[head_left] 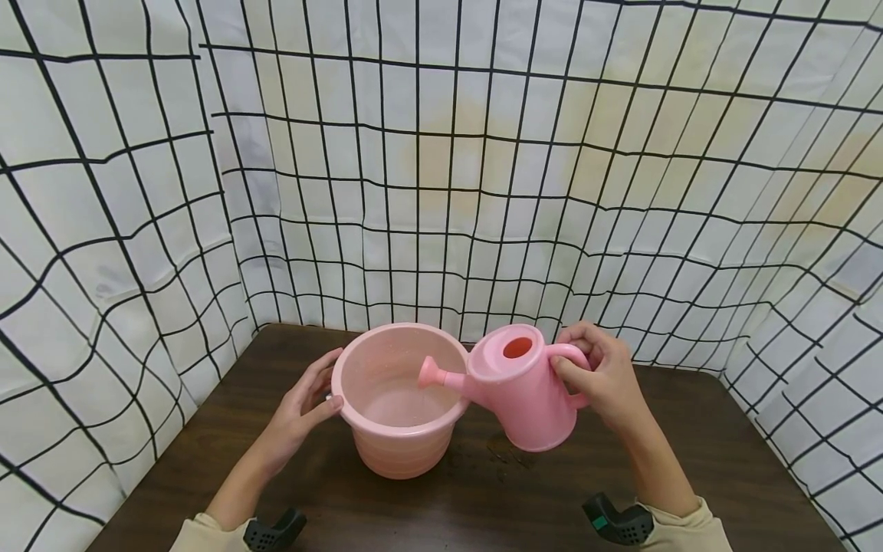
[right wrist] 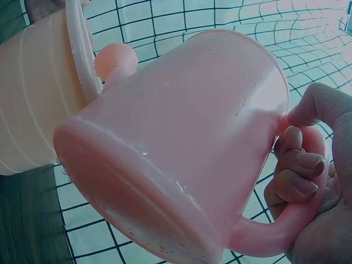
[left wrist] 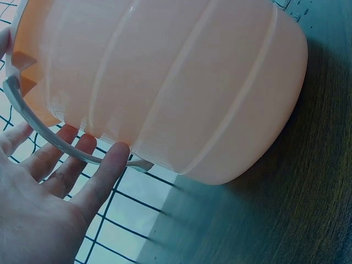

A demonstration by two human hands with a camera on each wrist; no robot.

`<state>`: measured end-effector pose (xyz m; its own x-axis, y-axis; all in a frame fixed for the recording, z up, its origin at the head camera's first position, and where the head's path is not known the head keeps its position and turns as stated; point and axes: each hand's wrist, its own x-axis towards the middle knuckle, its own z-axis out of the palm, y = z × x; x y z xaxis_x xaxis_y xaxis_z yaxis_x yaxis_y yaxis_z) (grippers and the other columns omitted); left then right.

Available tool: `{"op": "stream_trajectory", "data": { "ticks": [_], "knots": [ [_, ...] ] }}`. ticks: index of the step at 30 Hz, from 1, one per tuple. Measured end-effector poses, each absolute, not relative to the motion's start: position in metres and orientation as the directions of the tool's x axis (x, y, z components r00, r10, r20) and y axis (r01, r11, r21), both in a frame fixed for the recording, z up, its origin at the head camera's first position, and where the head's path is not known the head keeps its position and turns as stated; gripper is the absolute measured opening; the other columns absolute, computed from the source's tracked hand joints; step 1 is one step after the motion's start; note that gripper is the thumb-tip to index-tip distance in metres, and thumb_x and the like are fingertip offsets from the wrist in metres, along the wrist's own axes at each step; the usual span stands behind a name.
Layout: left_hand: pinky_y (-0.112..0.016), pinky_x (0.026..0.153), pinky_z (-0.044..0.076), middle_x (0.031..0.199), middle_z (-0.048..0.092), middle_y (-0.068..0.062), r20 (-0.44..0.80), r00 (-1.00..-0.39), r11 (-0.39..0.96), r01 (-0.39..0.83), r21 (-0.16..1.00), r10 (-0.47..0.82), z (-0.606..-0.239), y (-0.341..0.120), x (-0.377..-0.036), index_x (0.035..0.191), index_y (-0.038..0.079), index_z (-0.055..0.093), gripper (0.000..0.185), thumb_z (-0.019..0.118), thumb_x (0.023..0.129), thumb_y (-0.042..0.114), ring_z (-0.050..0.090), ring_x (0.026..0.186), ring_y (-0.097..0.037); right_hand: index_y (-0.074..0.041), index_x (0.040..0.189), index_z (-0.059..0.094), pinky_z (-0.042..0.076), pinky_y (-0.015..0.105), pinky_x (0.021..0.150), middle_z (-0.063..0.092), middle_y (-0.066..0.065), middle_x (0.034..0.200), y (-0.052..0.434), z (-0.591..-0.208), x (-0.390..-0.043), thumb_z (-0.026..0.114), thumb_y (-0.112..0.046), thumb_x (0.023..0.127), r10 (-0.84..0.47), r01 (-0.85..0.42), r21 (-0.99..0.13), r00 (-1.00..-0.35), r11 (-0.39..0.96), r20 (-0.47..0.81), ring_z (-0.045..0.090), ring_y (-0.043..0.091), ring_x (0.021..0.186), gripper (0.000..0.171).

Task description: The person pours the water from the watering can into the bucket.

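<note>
Watering can [head_left: 520, 391] tilted left, spout over bucket [head_left: 400, 399] mid-table; right hand [head_left: 600, 376] grips handle, left hand [head_left: 300, 406] flat vs bucket side. Pour underway; bucket approx. empty, can not yet set down.

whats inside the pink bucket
The watering can spout tip hangs over the pink bucket; the floor shows nothing solid. Clear water can't be ruled out, and the near wall hides part.

Pink plastic watering can [head_left: 520, 391] is tipped toward the pink bucket [head_left: 396, 406], spout over the rim; bucket sits upright on the dark wooden table [head_left: 724, 468].
</note>
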<state>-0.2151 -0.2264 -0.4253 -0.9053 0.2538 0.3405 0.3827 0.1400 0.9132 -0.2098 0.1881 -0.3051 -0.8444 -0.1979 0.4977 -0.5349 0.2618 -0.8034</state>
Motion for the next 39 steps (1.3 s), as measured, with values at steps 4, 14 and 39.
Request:
{"op": "stream_trajectory", "data": {
  "ticks": [4,14,39],
  "knots": [
    [-0.015,0.094,0.046,0.151,0.036,-0.021,0.350,-0.900,0.125,0.391,0.912,0.260,-0.4253,-0.2259,-0.2152,0.153,0.016,0.024,0.062,0.049,0.097,0.006,0.048,0.126,0.000,0.001,0.097,0.058,0.052,0.033,0.045,0.060,-0.004,0.070,0.1882,-0.3049,-0.2103,0.065,0.001,0.085,-0.202,-0.537,-0.803,-0.843,0.259,0.498,0.051,0.019,0.053,0.013],
    [-0.015,0.094,0.046,0.151,0.036,-0.022,0.354,-0.896,0.126,0.396,0.909,0.267,-0.4245,-0.2256,-0.2156,0.153,0.017,0.024,0.062,0.049,0.097,0.006,0.048,0.127,-0.001,-0.001,0.097,0.058,0.053,0.033,0.046,0.059,-0.004,0.071,0.1887,-0.3052,-0.2100,0.065,-0.001,0.085,-0.196,-0.524,-0.808,-0.851,0.270,0.487,0.051,0.016,0.054,0.014],
    [-0.016,0.093,0.047,0.147,0.042,-0.015,0.357,-0.896,0.136,0.401,0.906,0.264,-0.4248,-0.2250,-0.2156,0.153,0.017,0.024,0.062,0.048,0.097,0.005,0.049,0.125,-0.004,-0.001,0.096,0.057,0.056,0.036,0.050,0.061,-0.004,0.073,0.1908,-0.3039,-0.2133,0.066,-0.002,0.085,-0.212,-0.520,-0.811,-0.853,0.267,0.477,0.054,0.015,0.058,0.014]
  ]
}}
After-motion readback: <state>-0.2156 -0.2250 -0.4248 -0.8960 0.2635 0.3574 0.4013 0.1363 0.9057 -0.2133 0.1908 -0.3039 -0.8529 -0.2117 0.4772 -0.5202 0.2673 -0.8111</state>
